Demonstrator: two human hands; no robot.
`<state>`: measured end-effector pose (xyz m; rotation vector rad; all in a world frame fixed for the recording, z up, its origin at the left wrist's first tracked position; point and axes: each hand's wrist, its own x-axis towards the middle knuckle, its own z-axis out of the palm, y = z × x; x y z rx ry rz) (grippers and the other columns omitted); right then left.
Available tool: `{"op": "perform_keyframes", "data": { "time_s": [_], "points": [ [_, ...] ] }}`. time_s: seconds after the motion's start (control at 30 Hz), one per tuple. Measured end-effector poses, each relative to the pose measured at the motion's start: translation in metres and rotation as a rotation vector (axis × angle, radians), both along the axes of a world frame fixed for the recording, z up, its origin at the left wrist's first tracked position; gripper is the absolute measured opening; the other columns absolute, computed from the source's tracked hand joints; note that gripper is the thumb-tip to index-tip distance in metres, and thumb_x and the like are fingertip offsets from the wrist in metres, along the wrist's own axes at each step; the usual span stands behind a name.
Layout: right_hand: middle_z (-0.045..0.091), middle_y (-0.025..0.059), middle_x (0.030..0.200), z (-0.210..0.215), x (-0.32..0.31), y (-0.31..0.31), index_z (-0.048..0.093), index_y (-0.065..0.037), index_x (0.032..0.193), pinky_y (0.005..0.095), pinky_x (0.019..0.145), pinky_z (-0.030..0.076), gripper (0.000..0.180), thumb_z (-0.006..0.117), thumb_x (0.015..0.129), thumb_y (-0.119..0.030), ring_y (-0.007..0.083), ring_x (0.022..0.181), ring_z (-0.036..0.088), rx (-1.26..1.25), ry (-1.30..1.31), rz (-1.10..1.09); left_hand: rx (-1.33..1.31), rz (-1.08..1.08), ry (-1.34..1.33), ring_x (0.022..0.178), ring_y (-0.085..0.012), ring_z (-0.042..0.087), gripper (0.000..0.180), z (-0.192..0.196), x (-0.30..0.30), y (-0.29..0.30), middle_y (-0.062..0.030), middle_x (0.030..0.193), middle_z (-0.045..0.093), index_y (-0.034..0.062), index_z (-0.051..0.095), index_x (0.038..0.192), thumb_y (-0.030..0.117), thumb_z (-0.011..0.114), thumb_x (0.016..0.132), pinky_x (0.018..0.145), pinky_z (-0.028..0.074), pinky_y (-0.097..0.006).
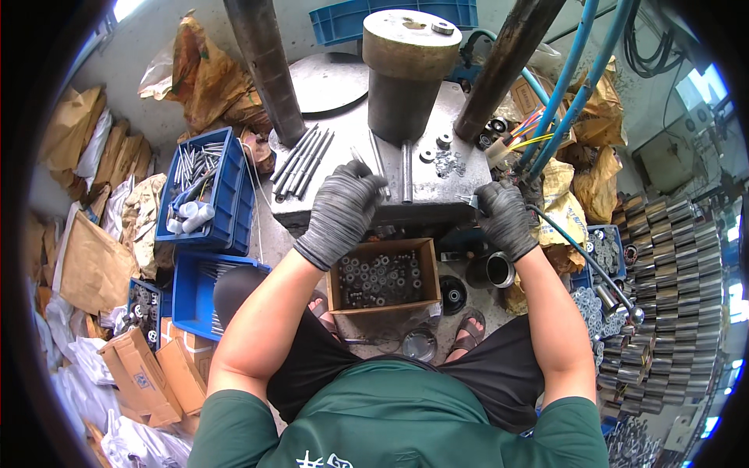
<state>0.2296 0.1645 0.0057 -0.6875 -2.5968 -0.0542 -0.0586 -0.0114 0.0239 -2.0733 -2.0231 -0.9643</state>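
Both my hands wear dark grey knit gloves. My left hand point(343, 207) rests at the front of a grey metal press table point(425, 183), its fingers closed around a thin metal rod point(360, 161) that sticks up from the fist. My right hand point(505, 218) grips the table's front right corner, where a small metal piece point(470, 200) shows at the fingertips. Several long rods point(303, 160) lie on the table to the left. A thick steel cylinder point(407, 66) stands at the table's back. Small washers point(447, 162) lie near the cylinder.
A cardboard box point(382, 274) of small metal rings sits between my knees. Blue crates point(204, 187) of rods stand at the left, paper sacks point(90, 257) beyond. Stacked metal gears point(675, 288) fill the right. Blue hoses point(581, 74) and two dark columns point(265, 66) rise behind.
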Motion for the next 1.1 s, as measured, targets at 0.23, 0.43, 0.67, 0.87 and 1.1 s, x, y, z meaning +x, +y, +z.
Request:
{"op": "perform_keyframes", "data": {
  "time_s": [0.23, 0.43, 0.67, 0.87, 1.1],
  "points": [
    [0.065, 0.0124, 0.082, -0.004, -0.005, 0.0, 0.063, -0.008, 0.094, 0.0444, 0.073, 0.053, 0.018, 0.071, 0.078, -0.003, 0.0333, 0.078, 0.065, -0.201, 0.116, -0.077, 0.431, 0.06, -0.524, 0.076, -0.0126, 0.064, 0.019, 0.017, -0.021, 0.006, -0.0077, 0.103, 0.062, 0.0035, 0.069, 0.112, 0.0, 0.069, 0.093, 0.07, 0.052, -0.028],
    [0.065, 0.0042, 0.083, -0.002, -0.009, -0.021, 0.061, -0.003, 0.102, 0.0291, 0.069, 0.053, 0.017, 0.071, 0.087, -0.002, 0.0138, 0.073, 0.062, -0.934, 0.722, -0.1, 0.143, 0.161, -0.469, 0.093, -0.0292, 0.067, 0.024, -0.013, -0.036, 0.029, -0.015, 0.105, 0.065, 0.0048, 0.07, 0.112, 0.011, 0.073, 0.089, 0.08, 0.054, -0.039],
    [0.066, 0.0076, 0.091, 0.023, -0.018, -0.058, 0.06, -0.001, 0.119, 0.0274, 0.067, 0.051, 0.034, 0.071, 0.086, -0.003, 0.0162, 0.074, 0.062, -1.479, 0.983, -0.105, 0.088, -0.07, -0.883, 0.068, -0.0046, 0.052, 0.018, -0.044, 0.013, 0.04, 0.0025, 0.085, 0.058, 0.0054, 0.063, 0.115, 0.02, 0.059, 0.106, 0.062, 0.048, -0.022],
    [0.065, 0.0051, 0.091, 0.039, -0.035, -0.088, 0.059, -0.003, 0.112, 0.0262, 0.068, 0.053, 0.028, 0.069, 0.086, -0.002, 0.0127, 0.075, 0.062, -1.58, 1.066, -0.074, -0.234, -0.211, -1.386, 0.066, -0.0034, 0.052, 0.012, -0.013, 0.082, 0.011, 0.0053, 0.08, 0.057, 0.0092, 0.063, 0.111, 0.018, 0.063, 0.102, 0.058, 0.044, -0.02],
    [0.067, 0.0041, 0.097, 0.018, -0.033, -0.086, 0.059, -0.005, 0.117, 0.0245, 0.073, 0.052, 0.03, 0.071, 0.089, -0.004, 0.0119, 0.082, 0.064, -1.6, 1.024, -0.08, -0.349, -0.263, -1.516, 0.066, -0.0046, 0.054, 0.015, -0.018, 0.094, 0.022, 0.0016, 0.084, 0.063, 0.0064, 0.062, 0.108, 0.016, 0.068, 0.098, 0.058, 0.045, -0.02]
  ]
}}
